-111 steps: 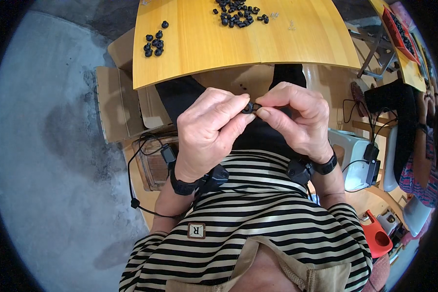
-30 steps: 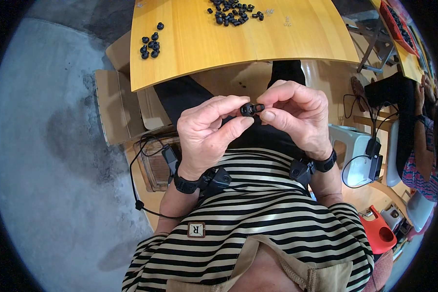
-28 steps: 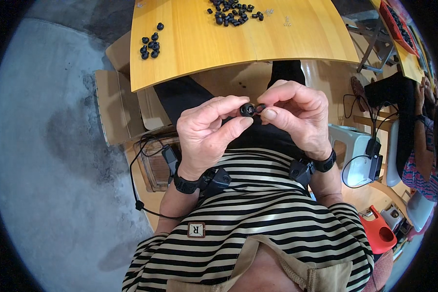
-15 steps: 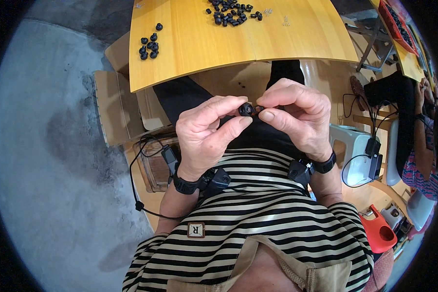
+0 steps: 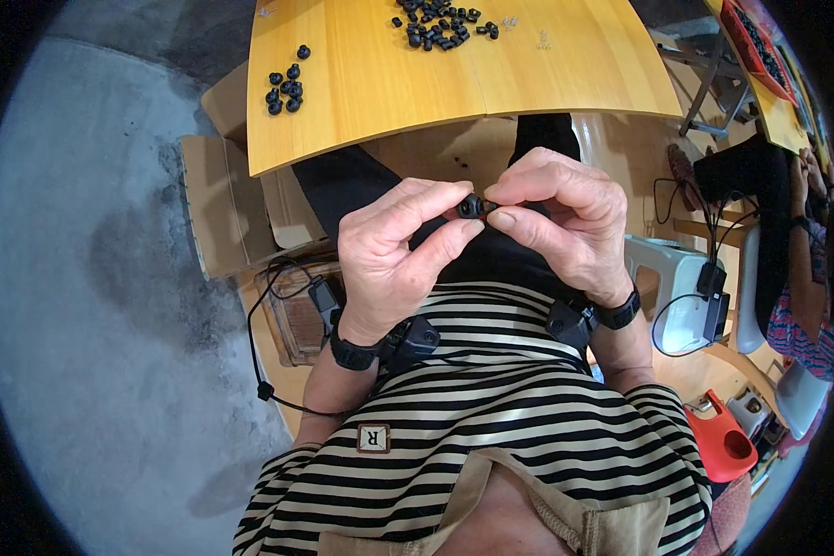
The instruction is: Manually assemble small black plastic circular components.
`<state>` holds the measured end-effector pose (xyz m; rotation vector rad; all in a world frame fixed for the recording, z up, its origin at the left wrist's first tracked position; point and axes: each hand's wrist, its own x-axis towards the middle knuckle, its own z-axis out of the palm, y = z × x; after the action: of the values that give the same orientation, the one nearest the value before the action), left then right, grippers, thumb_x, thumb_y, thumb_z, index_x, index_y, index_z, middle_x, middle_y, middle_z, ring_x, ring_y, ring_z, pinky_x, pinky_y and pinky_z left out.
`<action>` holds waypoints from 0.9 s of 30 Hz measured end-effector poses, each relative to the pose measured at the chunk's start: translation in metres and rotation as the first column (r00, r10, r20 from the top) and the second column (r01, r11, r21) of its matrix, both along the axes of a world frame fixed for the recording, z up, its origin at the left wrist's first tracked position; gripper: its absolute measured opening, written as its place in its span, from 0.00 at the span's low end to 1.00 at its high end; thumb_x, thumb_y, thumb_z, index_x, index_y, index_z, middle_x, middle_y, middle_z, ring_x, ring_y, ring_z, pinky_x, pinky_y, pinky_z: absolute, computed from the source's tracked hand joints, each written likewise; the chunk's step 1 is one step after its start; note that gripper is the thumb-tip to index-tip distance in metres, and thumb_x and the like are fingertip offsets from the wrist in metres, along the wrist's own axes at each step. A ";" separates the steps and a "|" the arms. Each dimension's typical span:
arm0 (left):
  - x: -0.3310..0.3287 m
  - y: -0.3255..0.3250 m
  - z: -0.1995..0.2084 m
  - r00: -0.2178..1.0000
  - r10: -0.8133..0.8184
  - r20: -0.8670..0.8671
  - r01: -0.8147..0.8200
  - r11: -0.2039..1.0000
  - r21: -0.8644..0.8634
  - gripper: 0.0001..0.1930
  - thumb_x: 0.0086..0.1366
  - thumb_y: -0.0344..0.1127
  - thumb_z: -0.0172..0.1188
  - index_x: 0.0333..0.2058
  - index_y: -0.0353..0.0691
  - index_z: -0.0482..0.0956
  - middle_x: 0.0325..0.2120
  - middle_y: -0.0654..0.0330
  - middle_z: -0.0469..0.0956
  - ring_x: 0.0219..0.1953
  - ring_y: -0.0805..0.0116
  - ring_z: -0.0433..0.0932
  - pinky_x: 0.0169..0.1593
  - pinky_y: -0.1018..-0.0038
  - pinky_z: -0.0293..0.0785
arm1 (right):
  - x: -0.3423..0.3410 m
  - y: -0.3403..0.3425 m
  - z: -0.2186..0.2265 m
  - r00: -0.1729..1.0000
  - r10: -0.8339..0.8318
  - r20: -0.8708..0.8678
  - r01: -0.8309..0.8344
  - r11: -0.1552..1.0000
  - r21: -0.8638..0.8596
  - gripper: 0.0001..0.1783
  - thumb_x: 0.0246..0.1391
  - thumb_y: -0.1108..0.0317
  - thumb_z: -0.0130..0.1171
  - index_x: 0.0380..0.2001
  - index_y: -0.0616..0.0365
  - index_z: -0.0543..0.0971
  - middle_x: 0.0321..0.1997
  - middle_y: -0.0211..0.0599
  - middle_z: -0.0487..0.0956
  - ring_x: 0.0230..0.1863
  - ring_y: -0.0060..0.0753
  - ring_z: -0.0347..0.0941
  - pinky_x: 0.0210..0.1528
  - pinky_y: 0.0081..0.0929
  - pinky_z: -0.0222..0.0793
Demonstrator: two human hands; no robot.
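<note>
My left hand (image 5: 389,248) is closed, pinching a small round black part (image 5: 470,206) between thumb and forefinger. Opposite it, the thumb and forefinger of my right hand (image 5: 573,221) pinch a smaller dark piece (image 5: 490,208) against the part's right side. Most of that piece is hidden by the fingertips, so its kind cannot be made out. Both hands are over my lap, just short of the table's near edge. Black devices are strapped at both wrists.
On the yellow wooden table (image 5: 361,93) lie a pile of small black parts (image 5: 440,26), a smaller group of black knob-like pieces (image 5: 290,90) and tiny clear bits (image 5: 544,40). An open cardboard box (image 5: 227,199) stands left; a white stool (image 5: 663,283) and another person (image 5: 806,278) are right.
My right fingertips have shifted slightly left, bringing the smaller piece closer against the black part. The black part has turned a little. Things on the table look unmoved.
</note>
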<state>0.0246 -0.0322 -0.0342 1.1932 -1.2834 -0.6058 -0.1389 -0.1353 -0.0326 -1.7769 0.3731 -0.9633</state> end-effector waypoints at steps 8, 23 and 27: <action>0.001 0.002 0.001 1.000 -0.015 0.002 0.015 1.000 0.015 0.17 0.51 0.19 0.68 0.42 0.30 0.81 0.34 0.54 0.80 0.36 0.68 0.78 0.39 0.78 0.74 | -0.003 0.000 0.002 1.000 0.020 -0.018 -0.020 1.000 0.018 0.07 0.47 0.74 0.68 0.32 0.61 0.82 0.29 0.35 0.80 0.28 0.25 0.76 0.30 0.20 0.70; 0.001 -0.002 0.013 0.980 0.028 0.199 -0.026 1.000 -0.012 0.16 0.47 0.18 0.68 0.38 0.28 0.82 0.31 0.52 0.81 0.35 0.62 0.80 0.40 0.74 0.76 | -0.004 0.000 0.007 0.998 0.052 -0.042 -0.051 0.999 0.012 0.07 0.45 0.80 0.67 0.30 0.65 0.81 0.30 0.40 0.80 0.32 0.29 0.75 0.33 0.23 0.69; 0.000 -0.001 0.017 0.965 0.037 0.259 -0.036 0.999 -0.009 0.16 0.47 0.18 0.68 0.38 0.28 0.82 0.31 0.52 0.81 0.35 0.62 0.80 0.40 0.74 0.76 | -0.003 0.000 0.006 0.998 0.039 -0.043 -0.039 0.999 -0.004 0.07 0.44 0.79 0.67 0.30 0.65 0.81 0.30 0.40 0.79 0.31 0.29 0.75 0.32 0.22 0.68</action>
<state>0.0245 -0.0337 -0.0175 1.3219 -1.4777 -0.4293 -0.1420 -0.1352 -0.0270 -1.8053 0.3620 -0.9004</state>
